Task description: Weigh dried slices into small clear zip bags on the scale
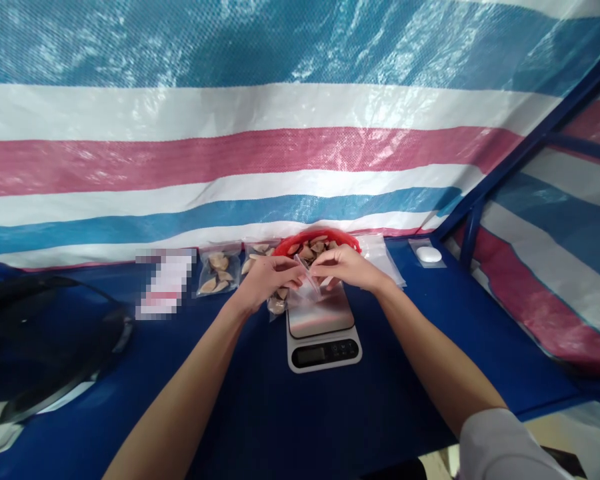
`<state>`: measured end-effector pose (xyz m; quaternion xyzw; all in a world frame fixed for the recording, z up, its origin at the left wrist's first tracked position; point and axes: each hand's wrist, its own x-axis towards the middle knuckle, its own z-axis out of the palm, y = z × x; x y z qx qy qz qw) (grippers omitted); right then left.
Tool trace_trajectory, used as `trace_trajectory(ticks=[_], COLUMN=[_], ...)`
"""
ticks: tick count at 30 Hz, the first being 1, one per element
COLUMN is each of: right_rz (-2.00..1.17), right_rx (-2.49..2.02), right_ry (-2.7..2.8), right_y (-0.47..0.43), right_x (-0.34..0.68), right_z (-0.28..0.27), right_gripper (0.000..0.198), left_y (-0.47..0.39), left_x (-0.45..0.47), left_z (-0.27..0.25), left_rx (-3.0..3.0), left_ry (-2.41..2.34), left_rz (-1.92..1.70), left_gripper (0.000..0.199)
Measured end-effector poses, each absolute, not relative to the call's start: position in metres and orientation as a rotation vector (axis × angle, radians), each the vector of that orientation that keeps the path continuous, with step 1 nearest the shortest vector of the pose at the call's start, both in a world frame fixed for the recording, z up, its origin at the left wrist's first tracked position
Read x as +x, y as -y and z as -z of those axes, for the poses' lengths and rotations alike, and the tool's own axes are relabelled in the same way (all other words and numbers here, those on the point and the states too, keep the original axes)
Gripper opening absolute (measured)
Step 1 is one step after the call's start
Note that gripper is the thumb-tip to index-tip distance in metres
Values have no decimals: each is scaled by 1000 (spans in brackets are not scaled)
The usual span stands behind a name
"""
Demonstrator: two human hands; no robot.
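Note:
Both hands pinch the mouth of a clear zip bag [309, 291] above a digital kitchen scale [323, 327]. My left hand [271, 277] is closed on the bag's left side, and my right hand [347, 268] is closed on its right side. No contents can be made out in the bag. Just behind the hands, a red basket [280, 248] contains several brown-and-tan slices [307, 252]. To the left lie filled clear bags of similar pieces, one of them a bag [220, 270] well apart from my left hand. The scale's display looks dark.
Flat clear bags [380, 260] lie right of the basket. Farther right, a white oval object [429, 254] rests on a small clear bag. A blurred-out paper [165, 283] and a large black object [45, 340] are on the left. Striped sheeting [230, 153] hangs behind the blue table [380, 400].

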<state>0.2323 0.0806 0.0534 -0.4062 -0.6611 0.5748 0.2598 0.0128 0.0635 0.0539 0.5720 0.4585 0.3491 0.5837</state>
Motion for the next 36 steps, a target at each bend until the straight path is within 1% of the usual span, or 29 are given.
trace_trajectory(ticks=[3, 6, 11, 14, 18, 22, 31, 36], right_rz=[-1560, -1492, -1436, -1485, -1604, -1654, -1678, -1602], right_rx=[-1069, -1090, -1125, -1109, -1090, -1080, -1089, -1134], right_ry=[1852, 1888, 1936, 1911, 1826, 1782, 1750, 1673], right_y=[-77, -73, -72, -75, -79, -82, -82, -84], right_x=[231, 229, 229, 231, 235, 236, 232, 241], right_z=[-58, -63, -63, -59, -54, -50, -47, -48], right_gripper=[28, 27, 25, 25, 30, 32, 32, 31], left_y=[-63, -63, -61, -60, -61, -61, -61, -64], left_x=[13, 15, 18, 18, 16, 15, 14, 5], left_z=[-52, -52, -56, -57, -57, -59, -61, -59], left_rx=[1347, 1385, 1484, 1523, 1525, 1520, 1475, 1415], left_ry=[-1070, -1076, -1096, -1114, -1105, -1081, -1084, -1129], left_rz=[-810, -822, -817, -784, -750, -722, -693, -743], left_gripper=[24, 22, 23, 23, 17, 18, 17, 19])
